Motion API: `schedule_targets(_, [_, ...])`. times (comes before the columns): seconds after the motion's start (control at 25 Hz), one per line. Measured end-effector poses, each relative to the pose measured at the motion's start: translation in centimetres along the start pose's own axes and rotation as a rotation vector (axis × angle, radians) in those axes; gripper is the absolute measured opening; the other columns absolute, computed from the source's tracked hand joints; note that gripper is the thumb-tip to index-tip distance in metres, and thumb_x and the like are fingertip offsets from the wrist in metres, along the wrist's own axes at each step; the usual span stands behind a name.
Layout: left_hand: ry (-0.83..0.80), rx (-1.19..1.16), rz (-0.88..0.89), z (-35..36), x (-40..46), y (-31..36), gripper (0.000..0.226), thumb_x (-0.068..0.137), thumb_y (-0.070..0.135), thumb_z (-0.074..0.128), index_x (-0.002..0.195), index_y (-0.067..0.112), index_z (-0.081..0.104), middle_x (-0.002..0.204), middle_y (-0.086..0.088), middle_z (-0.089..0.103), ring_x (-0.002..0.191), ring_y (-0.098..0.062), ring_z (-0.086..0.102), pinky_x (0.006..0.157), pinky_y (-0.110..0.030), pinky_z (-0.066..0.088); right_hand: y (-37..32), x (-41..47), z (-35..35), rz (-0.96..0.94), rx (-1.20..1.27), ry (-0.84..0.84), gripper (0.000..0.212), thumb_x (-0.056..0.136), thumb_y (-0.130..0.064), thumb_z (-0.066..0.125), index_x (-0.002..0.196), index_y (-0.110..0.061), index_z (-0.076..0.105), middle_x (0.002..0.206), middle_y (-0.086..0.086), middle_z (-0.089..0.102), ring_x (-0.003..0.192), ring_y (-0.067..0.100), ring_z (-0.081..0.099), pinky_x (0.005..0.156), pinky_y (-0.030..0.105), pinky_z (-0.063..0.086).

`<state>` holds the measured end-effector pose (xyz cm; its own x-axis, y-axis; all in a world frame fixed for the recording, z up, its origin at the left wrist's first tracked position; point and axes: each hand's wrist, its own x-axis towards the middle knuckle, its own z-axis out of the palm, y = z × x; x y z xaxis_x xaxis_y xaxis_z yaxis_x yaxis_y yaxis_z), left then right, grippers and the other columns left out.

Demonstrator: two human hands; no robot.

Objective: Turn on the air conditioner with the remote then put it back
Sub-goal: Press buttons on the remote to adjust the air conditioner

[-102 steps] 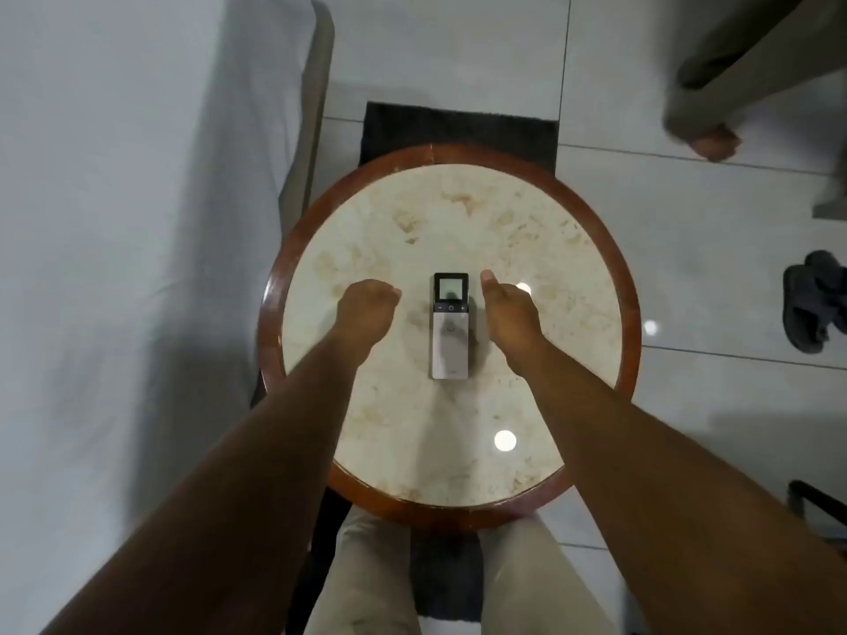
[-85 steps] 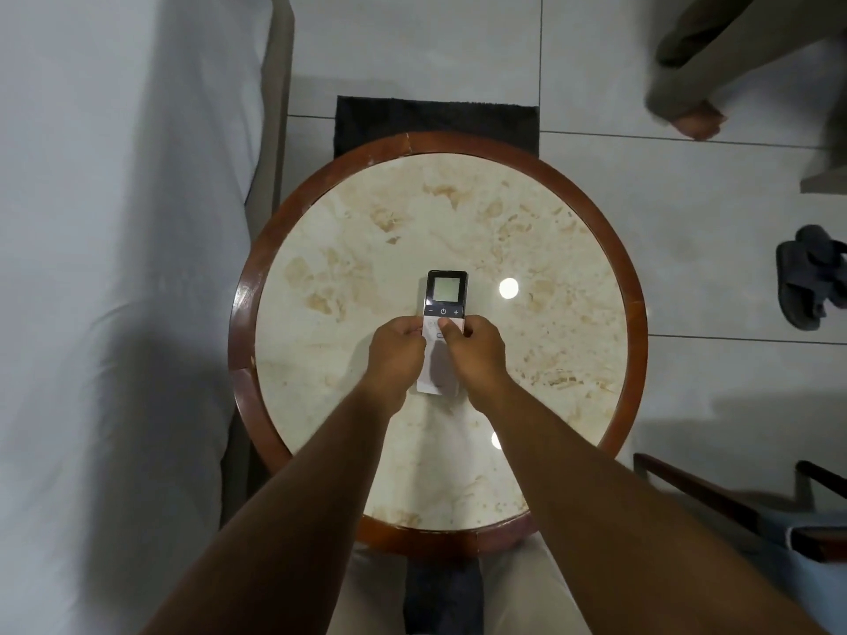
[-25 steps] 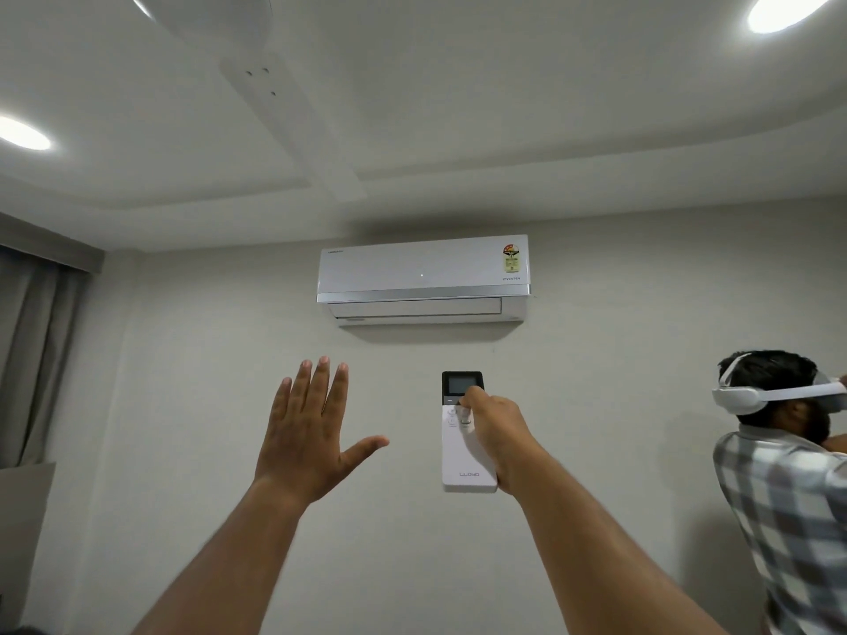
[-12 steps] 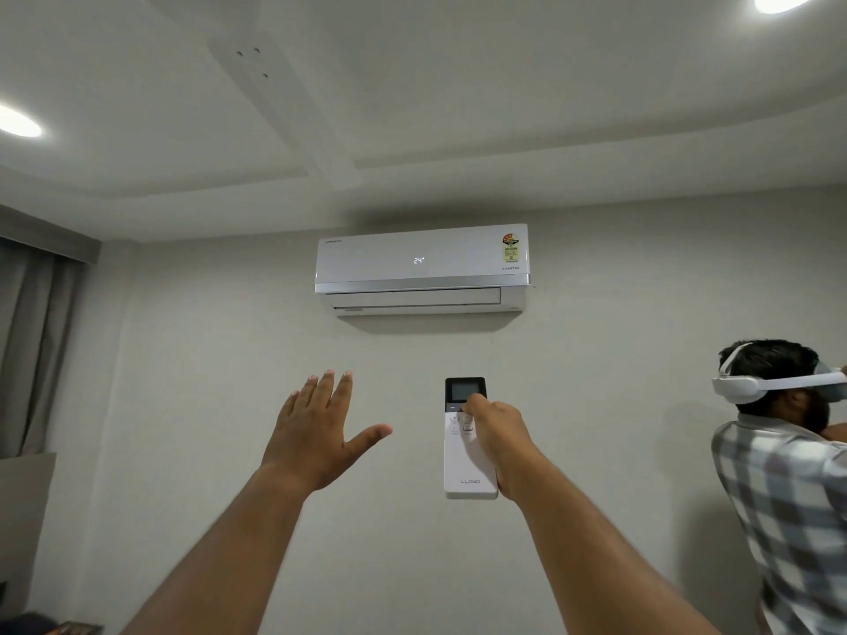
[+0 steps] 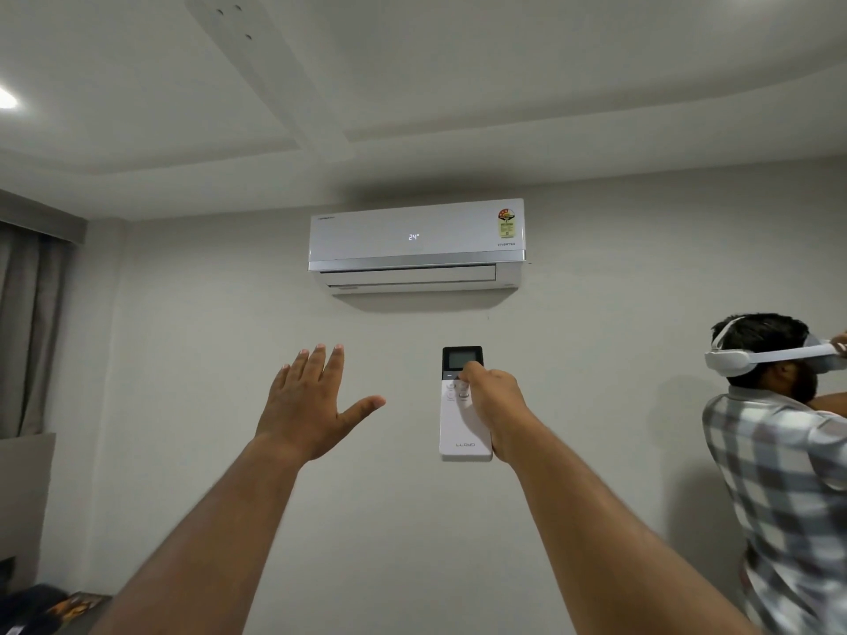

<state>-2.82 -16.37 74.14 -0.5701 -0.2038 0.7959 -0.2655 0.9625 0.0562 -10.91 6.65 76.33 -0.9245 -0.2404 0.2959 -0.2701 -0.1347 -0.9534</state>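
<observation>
The right hand was raised and gripped a white remote upright, its dark display end uppermost and aimed toward the far wall. The thumb lay across the button band just below the display. The lettering "LLOYD" was legible near the lower end of the remote. The left hand was raised to the left of the remote, well apart from it, held flat and wide with fingers spread and thumb out, holding nothing.

The air conditioner was mounted high on the far wall, above and slightly left of the remote. Its front panel showed a lit reading of "24°". A coloured rating sticker sat at its upper right corner, and the flap along its underside appeared closed or nearly so.

At the right edge stood a second person in a checked shirt, wearing a white headset. A grey curtain hung at the far left. A ceiling light glowed at the upper left edge.
</observation>
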Motion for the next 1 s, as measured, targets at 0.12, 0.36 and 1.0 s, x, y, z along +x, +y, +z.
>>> schedule_targets(0.12, [-0.005,0.002,0.001,-0.1,-0.1,-0.1,0.113,0.068,0.093,0.009,0.156,0.022,0.005,0.166,-0.009,0.012,0.153,-0.028,0.008,0.124,-0.046,0.012,0.0,-0.1,0.2,-0.005,0.003,-0.002,0.012,0.087,-0.022,0.051,0.084,-0.011,0.048,0.079,0.012,0.062,0.056,0.027,0.059,0.051,0.025,0.047])
schedule_targets(0.36, [-0.001,-0.004,-0.001,-0.7,-0.2,-0.3,0.115,0.067,0.093,0.007,0.156,0.021,0.005,0.166,-0.009,0.013,0.153,-0.028,0.009,0.124,-0.046,0.013,-0.4,-0.4,0.4,-0.023,-0.028,-0.025,0.009,0.09,-0.02,0.049,0.086,-0.011,0.048,0.076,0.009,0.061,0.054,0.024,0.058,0.049,0.023,0.045])
schedule_targets(1.0, [0.006,0.003,-0.025,-1.8,-0.2,-1.0,0.113,0.068,0.093,0.007,0.156,0.023,0.006,0.166,-0.009,0.014,0.153,-0.027,0.01,0.124,-0.046,0.014,-0.4,-0.7,1.1,0.007,0.15,-0.158,0.014,0.096,-0.018,0.043,0.104,-0.008,0.048,0.089,0.023,0.066,0.054,0.038,0.071,0.057,0.045,0.06])
